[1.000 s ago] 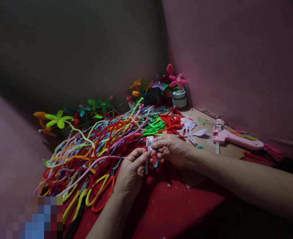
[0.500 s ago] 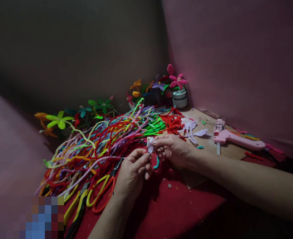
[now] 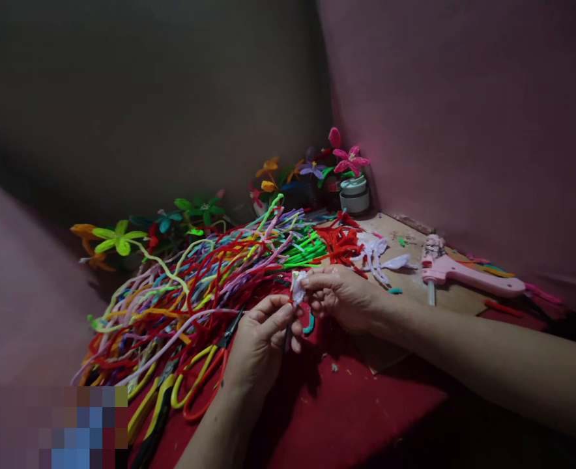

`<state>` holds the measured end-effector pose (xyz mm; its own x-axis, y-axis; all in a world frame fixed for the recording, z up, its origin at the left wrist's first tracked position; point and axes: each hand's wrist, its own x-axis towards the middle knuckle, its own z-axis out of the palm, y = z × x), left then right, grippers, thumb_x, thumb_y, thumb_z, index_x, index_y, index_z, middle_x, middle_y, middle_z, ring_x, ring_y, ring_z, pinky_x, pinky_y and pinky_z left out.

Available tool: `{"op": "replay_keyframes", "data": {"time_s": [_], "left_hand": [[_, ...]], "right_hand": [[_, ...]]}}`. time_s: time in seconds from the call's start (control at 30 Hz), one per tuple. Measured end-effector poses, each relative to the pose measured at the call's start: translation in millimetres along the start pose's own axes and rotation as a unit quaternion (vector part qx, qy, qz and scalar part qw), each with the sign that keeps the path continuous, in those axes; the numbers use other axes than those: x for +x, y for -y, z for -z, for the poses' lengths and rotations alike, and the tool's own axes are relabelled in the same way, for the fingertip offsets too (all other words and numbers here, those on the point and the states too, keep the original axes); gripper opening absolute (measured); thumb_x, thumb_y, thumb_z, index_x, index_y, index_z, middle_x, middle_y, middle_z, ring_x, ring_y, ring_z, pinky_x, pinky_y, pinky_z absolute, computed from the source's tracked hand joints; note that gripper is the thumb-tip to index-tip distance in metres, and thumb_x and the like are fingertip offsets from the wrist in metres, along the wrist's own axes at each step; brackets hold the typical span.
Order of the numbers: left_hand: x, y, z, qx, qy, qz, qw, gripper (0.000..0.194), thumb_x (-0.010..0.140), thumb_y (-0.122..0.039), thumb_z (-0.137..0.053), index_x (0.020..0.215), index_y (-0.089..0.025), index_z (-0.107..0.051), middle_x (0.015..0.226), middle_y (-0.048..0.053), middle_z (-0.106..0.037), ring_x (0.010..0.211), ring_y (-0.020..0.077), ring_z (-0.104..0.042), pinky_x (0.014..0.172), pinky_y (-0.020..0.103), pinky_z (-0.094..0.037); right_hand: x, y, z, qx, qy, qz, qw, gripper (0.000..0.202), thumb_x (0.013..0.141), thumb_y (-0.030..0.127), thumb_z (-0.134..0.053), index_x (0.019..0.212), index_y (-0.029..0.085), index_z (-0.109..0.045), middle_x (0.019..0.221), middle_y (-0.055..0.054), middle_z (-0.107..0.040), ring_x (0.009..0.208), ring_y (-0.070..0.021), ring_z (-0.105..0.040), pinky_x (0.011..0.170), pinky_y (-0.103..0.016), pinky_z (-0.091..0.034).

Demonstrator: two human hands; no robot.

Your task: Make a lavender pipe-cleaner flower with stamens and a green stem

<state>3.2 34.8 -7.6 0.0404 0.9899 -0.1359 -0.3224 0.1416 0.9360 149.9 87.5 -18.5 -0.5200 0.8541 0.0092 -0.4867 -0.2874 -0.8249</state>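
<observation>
My left hand [image 3: 263, 339] is closed in a pinch at the lower end of a small white pipe-cleaner flower piece [image 3: 298, 288]. From the right, my right hand [image 3: 339, 290] presses thumb and fingertips on the same piece, near its upper part. A pale yellowish bit shows at the top of the piece; its base is hidden by my left fingers. Just below my right fingers is a short teal pipe-cleaner scrap [image 3: 309, 323]. White pipe-cleaner petals [image 3: 395, 262] lie beyond my right hand, beside a bunch of red pipe-cleaner pieces [image 3: 339, 242].
A heap of coloured pipe cleaners [image 3: 161, 306] spreads at left. Scissors [image 3: 202, 384] and yellow-handled pliers [image 3: 158, 404] lie before it. At right, a pink glue gun [image 3: 478, 277] rests on a board [image 3: 457, 306]. Fuzzy flowers [image 3: 350, 159] and a lidded jar [image 3: 354, 198] stand behind.
The whole scene has shifted very slightly in view. Both hands keep their pinch on the white piece, which appears slightly further right.
</observation>
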Motion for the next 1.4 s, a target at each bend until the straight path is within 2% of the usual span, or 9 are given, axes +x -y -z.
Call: {"op": "replay_keyframes", "data": {"time_s": [0.3, 0.5, 0.7, 0.87, 1.03, 1.23, 1.4], "left_hand": [[0.3, -2.4, -1.0, 0.001, 0.007, 0.002, 1.0, 0.016, 0.065, -0.015, -0.07, 0.078, -0.011, -0.06, 0.066, 0.002, -0.062, 0.052, 0.0099, -0.057, 0.042, 0.019, -0.047], [-0.4, -2.3, -0.5, 0.013, -0.02, 0.002, 1.0, 0.017, 0.064, -0.015, -0.071, 0.075, -0.012, -0.058, 0.061, 0.0, -0.059, 0.05, 0.0098, -0.056, 0.039, 0.018, -0.044], [0.7, -3.5, 0.8, 0.018, -0.019, -0.02, 0.999, 0.016, 0.063, -0.015, -0.071, 0.073, -0.012, -0.06, 0.06, -0.001, -0.056, 0.049, 0.0088, -0.054, 0.036, 0.017, -0.042], [0.9, -3.5, 2.8, 0.023, -0.019, -0.016, 0.999, 0.017, 0.063, -0.016, -0.072, 0.074, -0.012, -0.06, 0.059, -0.001, -0.055, 0.048, 0.0083, -0.053, 0.036, 0.017, -0.042], [-1.3, -3.9, 2.7, 0.025, -0.014, -0.013, 1.0, 0.016, 0.063, -0.016, -0.071, 0.074, -0.012, -0.06, 0.061, -0.001, -0.056, 0.048, 0.008, -0.053, 0.035, 0.017, -0.042], [-1.7, -5.2, 0.9, 0.024, -0.007, -0.01, 1.0, 0.015, 0.067, -0.017, -0.069, 0.076, -0.013, -0.059, 0.065, 0.001, -0.06, 0.047, 0.0073, -0.052, 0.032, 0.015, -0.039], [-3.0, -6.2, -0.3, 0.022, -0.005, -0.009, 1.0, 0.016, 0.067, -0.017, -0.069, 0.078, -0.012, -0.058, 0.071, 0.003, -0.062, 0.049, 0.0071, -0.052, 0.033, 0.015, -0.039]], "right_hand": [[0.6, 0.8, -2.0, 0.008, -0.023, 0.007, 1.0, 0.009, 0.065, 0.019, -0.062, 0.062, 0.012, -0.058, 0.054, 0.002, -0.054, 0.042, -0.0053, -0.044, 0.043, -0.021, -0.031], [0.5, 0.8, -3.2, 0.023, -0.033, 0.0, 0.999, 0.008, 0.065, 0.017, -0.063, 0.061, 0.012, -0.058, 0.053, 0.002, -0.053, 0.042, -0.0056, -0.044, 0.044, -0.021, -0.031], [-1.5, 2.9, -4.0, 0.071, 0.011, -0.006, 0.997, 0.007, 0.061, 0.009, -0.064, 0.064, 0.012, -0.059, 0.059, 0.003, -0.056, 0.049, -0.0054, -0.047, 0.049, -0.02, -0.034], [-2.7, 5.0, -3.8, 0.019, 0.062, -0.013, 0.998, 0.006, 0.066, 0.017, -0.063, 0.069, 0.012, -0.06, 0.055, 0.002, -0.055, 0.04, -0.0055, -0.044, 0.044, -0.021, -0.035], [-3.0, 5.9, -3.4, 0.008, 0.071, -0.019, 0.997, 0.006, 0.065, 0.014, -0.062, 0.07, 0.013, -0.058, 0.057, 0.003, -0.056, 0.04, -0.0048, -0.045, 0.041, -0.019, -0.036], [-4.6, 6.4, -5.6, 0.02, 0.099, -0.031, 0.994, 0.017, 0.065, 0.012, -0.062, 0.082, 0.013, -0.06, 0.059, 0.003, -0.057, 0.041, -0.0057, -0.047, 0.041, -0.019, -0.038], [-3.5, 2.5, -4.7, 0.028, 0.094, -0.01, 0.995, 0.007, 0.067, 0.015, -0.06, 0.073, 0.013, -0.057, 0.056, 0.003, -0.056, 0.038, -0.0056, -0.044, 0.039, -0.02, -0.038]]}}
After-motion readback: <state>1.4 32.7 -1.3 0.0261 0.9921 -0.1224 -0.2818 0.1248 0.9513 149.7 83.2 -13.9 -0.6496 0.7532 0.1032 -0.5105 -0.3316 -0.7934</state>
